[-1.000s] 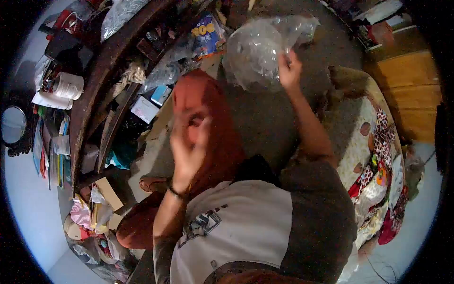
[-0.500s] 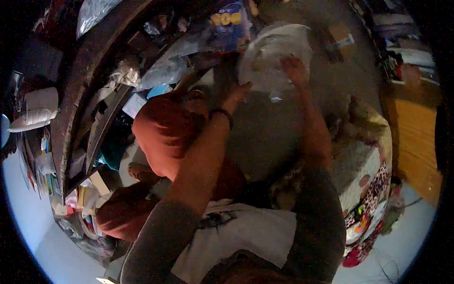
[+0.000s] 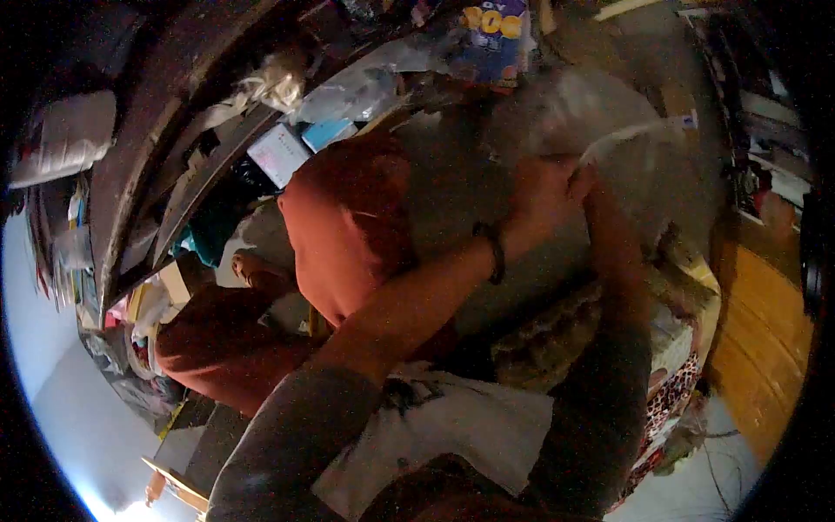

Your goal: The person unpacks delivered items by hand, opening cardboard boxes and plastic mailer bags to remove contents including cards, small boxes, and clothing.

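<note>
A clear plastic bag [image 3: 600,113] lies blurred over the floor, beyond my hands. My left hand [image 3: 544,196], with a dark bracelet at its wrist, has its fingers curled at the near edge of the bag. Right beside it, my right hand [image 3: 596,196] meets the left one at the same edge, its fingers bent and smeared by motion. The two hands touch or nearly touch, and what lies between their fingertips is too blurred to make out.
On the left, dark wooden shelving [image 3: 143,148] holds a white box [image 3: 278,155], a blue box [image 3: 329,133] and plastic bags. A purple packet [image 3: 493,43] lies at the top. Wooden furniture [image 3: 761,322] stands at the right, near patterned cloth [image 3: 674,391].
My left hand has come from above my knee across to the bag, beside my right hand. The bag's shape has changed, and the view has shifted.
</note>
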`<state>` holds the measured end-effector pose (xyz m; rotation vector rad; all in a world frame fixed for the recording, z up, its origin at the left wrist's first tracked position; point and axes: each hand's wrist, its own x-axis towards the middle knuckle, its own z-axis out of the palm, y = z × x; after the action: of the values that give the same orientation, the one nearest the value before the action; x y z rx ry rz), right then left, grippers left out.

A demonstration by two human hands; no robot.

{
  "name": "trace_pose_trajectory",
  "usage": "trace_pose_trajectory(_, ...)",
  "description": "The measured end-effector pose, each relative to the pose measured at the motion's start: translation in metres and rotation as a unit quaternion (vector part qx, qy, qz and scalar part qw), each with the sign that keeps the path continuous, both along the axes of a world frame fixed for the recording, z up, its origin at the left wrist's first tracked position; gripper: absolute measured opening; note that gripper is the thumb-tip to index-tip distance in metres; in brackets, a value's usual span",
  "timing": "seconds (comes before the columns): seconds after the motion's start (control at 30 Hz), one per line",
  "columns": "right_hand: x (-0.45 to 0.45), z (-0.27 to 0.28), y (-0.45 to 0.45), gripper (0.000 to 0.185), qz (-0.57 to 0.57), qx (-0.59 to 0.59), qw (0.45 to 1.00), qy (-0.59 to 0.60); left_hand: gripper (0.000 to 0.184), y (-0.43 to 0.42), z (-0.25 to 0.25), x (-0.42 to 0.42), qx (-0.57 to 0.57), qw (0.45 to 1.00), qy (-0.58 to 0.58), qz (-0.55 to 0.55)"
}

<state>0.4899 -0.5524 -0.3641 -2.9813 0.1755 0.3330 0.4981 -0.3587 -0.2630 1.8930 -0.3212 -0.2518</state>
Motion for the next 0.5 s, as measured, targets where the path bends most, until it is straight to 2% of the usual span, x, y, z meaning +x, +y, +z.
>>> trace_pose_trajectory(0.07,0.008,0.000,0.001,0.027,0.008,0.008,1.000,-0.017,0.027,0.011,0.012,-0.005,-0.025,0.998,-0.029,0.050)
trace_pose_trajectory(0.17,0.019,-0.010,0.001,0.027,0.019,0.009,1.000,-0.019,0.026,0.035,0.021,0.002,-0.076,0.990,-0.003,0.123)
trace_pose_trajectory(0.23,0.027,-0.021,-0.002,0.028,0.026,0.011,1.000,-0.007,0.025,0.048,0.015,0.004,-0.063,0.988,-0.005,0.143)
trace_pose_trajectory(0.3,0.036,-0.026,-0.001,0.028,0.032,0.009,0.999,0.007,0.025,0.043,-0.003,0.003,-0.009,0.988,-0.060,0.144)
trace_pose_trajectory(0.37,0.041,-0.023,-0.004,0.028,0.031,0.000,0.999,0.020,0.028,0.060,0.017,0.013,-0.025,0.994,0.000,0.110)
trace_pose_trajectory(0.4,0.043,-0.021,-0.005,0.029,0.030,-0.001,0.999,0.023,0.028,0.069,0.011,0.022,-0.008,0.997,0.041,0.072)
trace_pose_trajectory(0.47,0.049,-0.008,-0.001,0.029,0.032,-0.007,0.999,0.025,0.031,0.075,0.010,0.038,-0.012,0.995,0.059,0.077)
trace_pose_trajectory(0.5,0.052,-0.001,0.000,0.029,0.034,-0.006,0.999,0.017,0.032,0.073,0.012,0.045,-0.033,0.991,0.033,0.122)
